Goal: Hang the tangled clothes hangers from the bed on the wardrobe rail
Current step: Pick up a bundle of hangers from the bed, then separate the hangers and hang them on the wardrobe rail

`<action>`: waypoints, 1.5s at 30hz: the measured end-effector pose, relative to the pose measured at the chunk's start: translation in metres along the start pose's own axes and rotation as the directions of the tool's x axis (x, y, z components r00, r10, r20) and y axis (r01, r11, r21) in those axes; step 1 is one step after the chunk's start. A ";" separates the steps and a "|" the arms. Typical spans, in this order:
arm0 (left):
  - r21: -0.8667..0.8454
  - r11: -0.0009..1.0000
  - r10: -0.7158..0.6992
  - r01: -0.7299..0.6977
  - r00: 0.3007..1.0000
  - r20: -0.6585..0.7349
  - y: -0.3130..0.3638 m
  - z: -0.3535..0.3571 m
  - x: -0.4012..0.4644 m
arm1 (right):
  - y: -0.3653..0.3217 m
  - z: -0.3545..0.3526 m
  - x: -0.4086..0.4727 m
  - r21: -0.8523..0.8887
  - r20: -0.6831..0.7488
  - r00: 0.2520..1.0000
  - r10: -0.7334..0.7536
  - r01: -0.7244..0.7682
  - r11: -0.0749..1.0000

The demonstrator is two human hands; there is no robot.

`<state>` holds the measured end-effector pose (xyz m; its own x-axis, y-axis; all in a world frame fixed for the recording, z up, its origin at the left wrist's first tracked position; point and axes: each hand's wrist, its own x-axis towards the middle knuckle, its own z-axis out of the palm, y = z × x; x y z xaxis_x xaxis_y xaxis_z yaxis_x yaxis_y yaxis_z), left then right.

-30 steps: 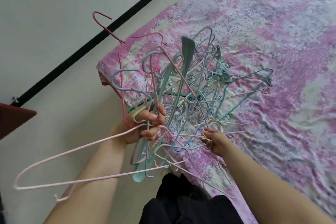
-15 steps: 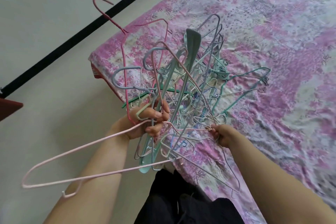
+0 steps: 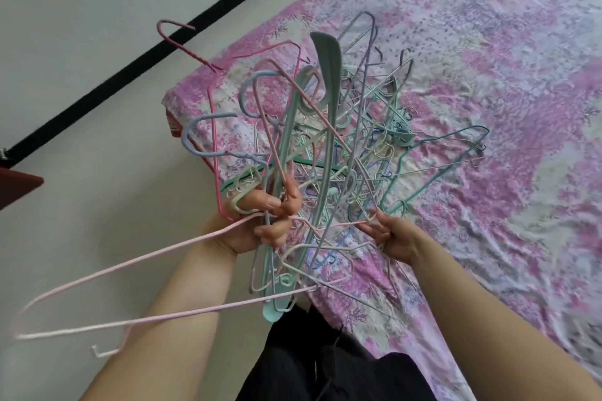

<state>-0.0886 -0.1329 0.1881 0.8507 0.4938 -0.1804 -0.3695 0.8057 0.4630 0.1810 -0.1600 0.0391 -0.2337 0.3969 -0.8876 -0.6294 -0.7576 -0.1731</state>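
Both hands on the knot of hangers

Gripping from below, the left hand [image 3: 260,221] has its fingers curled round several wires at the base of the tangled hangers [image 3: 325,146], while the right hand [image 3: 395,238] pinches a thin pink strand at the bundle's lower right edge; neither hand is free

Largest first: the bed [image 3: 488,107], under a pink and lilac floral sheet, fills the right of the view, and the bundle is held up over its near corner, its far side seemingly trailing on the sheet, though I cannot tell for certain; the wardrobe rail is not in view

Next the bundle itself: a dense snarl of thin wire hangers in mint, blue, lilac and pink, hooks pointing every way, with one broad mint plastic hanger [image 3: 325,52] standing tall through the middle; a dark pink hanger [image 3: 213,140] juts out at upper left

Smaller: the pale pink hanger [image 3: 130,270] sticks out towards lower left, past the left forearm, largely clear of the knot

My judgement: that loose pink one looks easiest to free; hold the mass steady with the left hand and ease hooks out singly rather than tugging, since pulling likely tightens the snarl
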 end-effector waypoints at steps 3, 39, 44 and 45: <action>-0.030 0.999 0.021 -0.021 1.000 0.011 0.001 0.006 0.000 | -0.002 0.009 0.002 -0.141 -0.055 0.998 -0.017 0.009 0.990; 0.090 0.783 0.616 -0.615 0.749 -0.244 -0.132 0.076 -0.350 | 0.171 0.157 -0.095 -0.751 0.310 0.848 -0.429 0.495 0.436; 0.321 0.658 0.711 -0.681 0.423 -0.562 -0.233 0.127 -0.462 | 0.312 0.180 -0.143 -0.751 0.522 0.821 -0.231 0.571 0.331; 0.381 0.632 0.709 -0.674 0.305 -0.636 -0.254 0.139 -0.480 | 0.342 0.183 -0.152 -0.746 0.567 0.806 -0.169 0.589 0.310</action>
<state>-0.3512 -0.6203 0.2774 -0.2404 0.9297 -0.2792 -0.6649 0.0519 0.7451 -0.1348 -0.3846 0.1932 -0.5025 0.7415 -0.4447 0.2202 -0.3876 -0.8951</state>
